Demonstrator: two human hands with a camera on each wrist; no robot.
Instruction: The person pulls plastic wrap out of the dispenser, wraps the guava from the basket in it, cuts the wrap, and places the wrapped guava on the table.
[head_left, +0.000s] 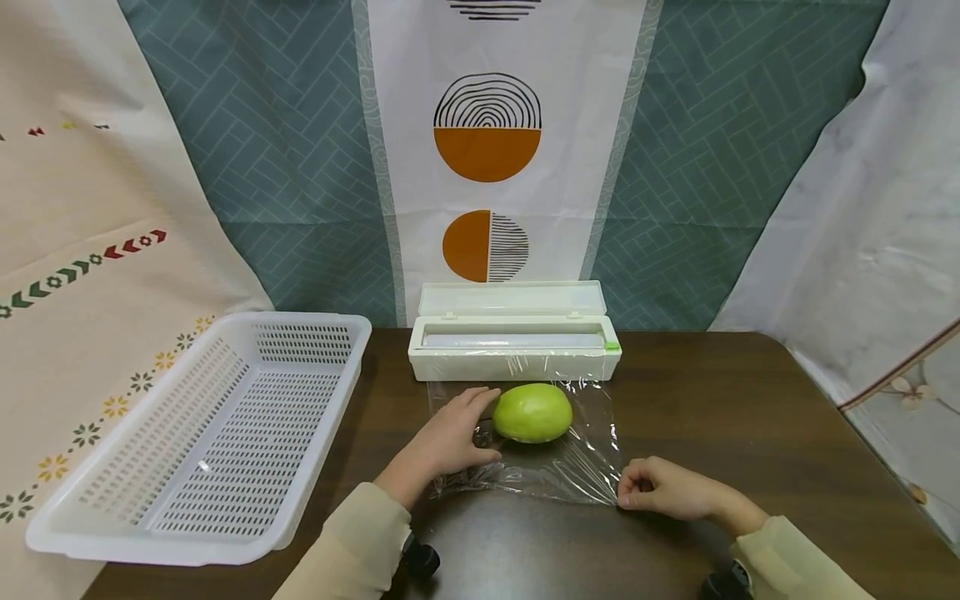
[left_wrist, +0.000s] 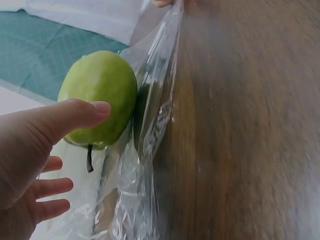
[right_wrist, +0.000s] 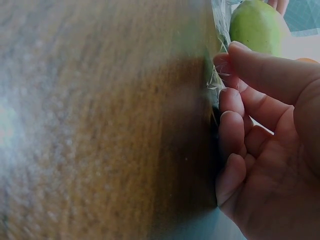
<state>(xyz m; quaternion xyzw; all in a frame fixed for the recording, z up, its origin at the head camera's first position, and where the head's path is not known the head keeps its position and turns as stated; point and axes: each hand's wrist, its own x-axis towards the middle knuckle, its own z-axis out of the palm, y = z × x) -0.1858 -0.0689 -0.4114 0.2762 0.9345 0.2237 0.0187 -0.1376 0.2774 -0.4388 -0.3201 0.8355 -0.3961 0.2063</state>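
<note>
A green pear with a dark stem lies on a sheet of clear cling film, drawn out from a white dispenser box. At the pear's stem end is my left hand, its thumb and fingers spread apart. In the left wrist view the thumb overlaps the pear's side. My right hand pinches the film's near right corner between thumb and forefinger, and creases fan out from there. The right wrist view shows the bunched film at these fingertips, the other fingers curled.
A white plastic basket with slotted walls stands on the left of the dark wooden table. The dispenser's lid is raised at the back, before a patterned cloth backdrop. A film roll sits inside the box.
</note>
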